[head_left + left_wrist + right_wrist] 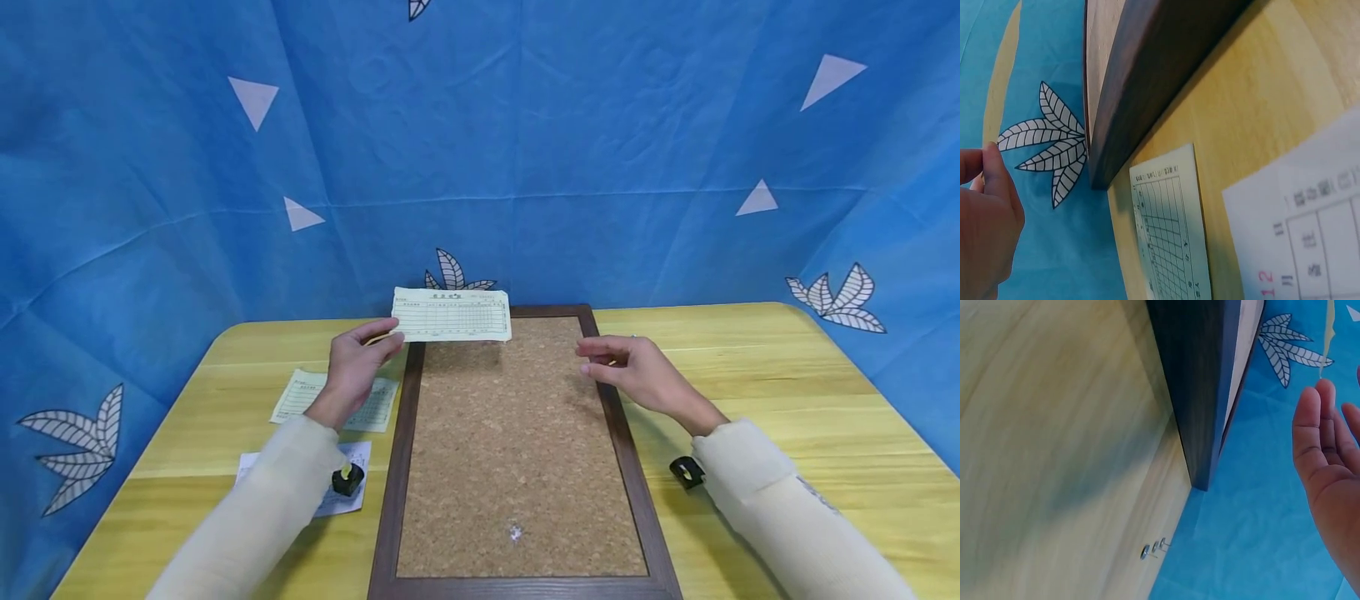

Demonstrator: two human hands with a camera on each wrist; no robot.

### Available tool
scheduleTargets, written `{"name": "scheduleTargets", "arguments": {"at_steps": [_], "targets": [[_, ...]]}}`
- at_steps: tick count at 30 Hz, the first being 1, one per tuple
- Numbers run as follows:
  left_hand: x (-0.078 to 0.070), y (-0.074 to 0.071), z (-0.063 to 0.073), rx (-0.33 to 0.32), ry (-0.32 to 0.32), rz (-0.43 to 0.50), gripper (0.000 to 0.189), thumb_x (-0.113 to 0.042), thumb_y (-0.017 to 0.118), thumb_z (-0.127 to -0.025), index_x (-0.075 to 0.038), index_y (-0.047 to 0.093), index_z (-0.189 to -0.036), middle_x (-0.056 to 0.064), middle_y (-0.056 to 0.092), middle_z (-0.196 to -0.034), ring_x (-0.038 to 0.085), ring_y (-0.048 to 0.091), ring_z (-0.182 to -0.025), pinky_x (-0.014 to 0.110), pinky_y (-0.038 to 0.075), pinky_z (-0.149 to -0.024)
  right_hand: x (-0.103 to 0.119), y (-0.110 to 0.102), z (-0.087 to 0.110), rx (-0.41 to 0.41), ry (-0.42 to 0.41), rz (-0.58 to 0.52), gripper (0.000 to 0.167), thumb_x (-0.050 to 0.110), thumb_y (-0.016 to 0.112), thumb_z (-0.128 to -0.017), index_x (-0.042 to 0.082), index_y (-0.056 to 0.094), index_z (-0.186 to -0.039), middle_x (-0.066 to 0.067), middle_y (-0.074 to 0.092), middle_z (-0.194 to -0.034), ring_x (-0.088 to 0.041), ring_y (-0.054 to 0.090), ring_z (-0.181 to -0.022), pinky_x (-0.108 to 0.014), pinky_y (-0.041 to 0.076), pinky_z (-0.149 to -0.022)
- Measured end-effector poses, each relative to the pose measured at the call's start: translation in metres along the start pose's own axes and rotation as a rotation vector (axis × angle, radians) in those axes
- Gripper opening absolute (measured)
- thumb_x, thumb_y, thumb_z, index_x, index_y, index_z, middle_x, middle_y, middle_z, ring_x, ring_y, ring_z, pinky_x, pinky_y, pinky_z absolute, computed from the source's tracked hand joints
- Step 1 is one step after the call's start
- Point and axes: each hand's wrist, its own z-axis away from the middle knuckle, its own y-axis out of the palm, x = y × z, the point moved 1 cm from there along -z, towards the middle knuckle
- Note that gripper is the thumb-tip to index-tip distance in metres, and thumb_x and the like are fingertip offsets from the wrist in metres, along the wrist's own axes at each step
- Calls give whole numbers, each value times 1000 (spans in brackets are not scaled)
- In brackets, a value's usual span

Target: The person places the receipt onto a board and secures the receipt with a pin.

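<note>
A pale green printed form slip point(452, 315) is held up over the far end of a framed cork board point(517, 442). My left hand point(356, 364) pinches the slip's left edge between thumb and fingers. On the other side, my right hand point(637, 371) hovers above the board's right frame, fingers loosely extended and apart from the slip. In the right wrist view that hand point(1335, 447) holds nothing visible. Beside the board's left edge lie a second green form point(378, 404) and a white printed sheet point(348, 492), both partly covered by my left arm.
Several metal thumbtacks point(1155, 546) lie on the wooden table point(1072, 537) right of the board. A small shiny spot point(515, 532) shows on the near cork, too small to identify. Blue patterned cloth point(517, 125) hangs behind the table. The board's dark frame point(1129, 94) stands raised.
</note>
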Motion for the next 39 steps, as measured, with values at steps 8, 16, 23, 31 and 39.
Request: {"name": "scheduleTargets", "arguments": {"at_steps": [8, 16, 23, 31, 39], "targets": [[0, 5, 1, 9, 0, 30, 40, -3, 63, -97, 3, 58, -136, 15, 52, -140, 3, 67, -88, 21, 53, -87, -2, 2, -7, -24, 55, -72, 41, 17, 66, -99, -5, 60, -133, -18, 65, -127, -30, 64, -112, -21, 52, -83], [0, 12, 2, 7, -11, 65, 40, -1, 64, -96, 3, 59, -136, 15, 51, -141, 5, 68, -90, 23, 53, -88, -5, 4, -17, -72, 111, -138, 43, 25, 66, -99, -1, 61, -133, -16, 66, -127, -31, 66, -105, -44, 55, -87], [-1, 18, 2, 11, -10, 90, 39, -1, 63, -96, 3, 60, -135, 14, 51, -140, 8, 68, -93, 23, 53, -89, -3, 6, -24, -119, 127, -162, 42, 25, 67, -98, 1, 62, -132, -16, 66, -127, -13, 66, -102, -43, 55, -87], [-2, 24, 3, 12, -12, 112, 38, 1, 64, -96, 3, 60, -134, 14, 52, -139, 10, 67, -95, 24, 53, -89, 2, 11, -33, -149, 135, -232, 40, 23, 67, -98, -1, 64, -129, -19, 66, -124, -17, 68, -98, -42, 56, -86], [-3, 29, 5, 29, 7, 90, 37, 0, 63, -96, 4, 60, -133, 15, 52, -138, 11, 67, -96, 26, 53, -90, 3, 10, -39, -157, 148, -219, 40, 22, 67, -98, -4, 64, -129, -20, 67, -121, -30, 67, -99, -44, 56, -85]]}}
